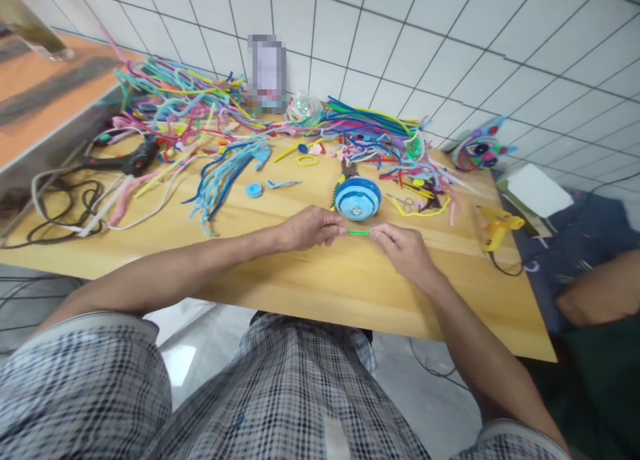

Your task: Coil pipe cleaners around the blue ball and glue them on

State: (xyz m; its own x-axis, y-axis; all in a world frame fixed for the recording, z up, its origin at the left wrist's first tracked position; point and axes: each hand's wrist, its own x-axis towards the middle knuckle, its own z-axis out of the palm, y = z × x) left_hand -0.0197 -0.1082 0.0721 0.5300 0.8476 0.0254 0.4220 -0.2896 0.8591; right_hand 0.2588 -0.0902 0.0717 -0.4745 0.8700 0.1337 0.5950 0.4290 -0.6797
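Between my two hands a short green pipe cleaner [359,233] is stretched level, a little above the table's front half. My left hand [313,228] pinches its left end, and my right hand [403,247] pinches the right end. Just beyond the fingers sits a round ball-like piece coiled from light and dark blue pipe cleaners [358,198]. Pliers [345,171] with yellow-and-black handles lie partly hidden behind it. Left of these are a small blue coil [254,190], a bent blue piece [283,183] and a bundle of blue pipe cleaners [225,177].
Heaps of coloured pipe cleaners [185,100] line the tiled wall. A black glue gun [123,159] with cables lies left, a yellow glue gun [497,227] right. Small scissors [401,201] lie right of the coiled ball. Another person's arm [603,290] shows at the right edge.
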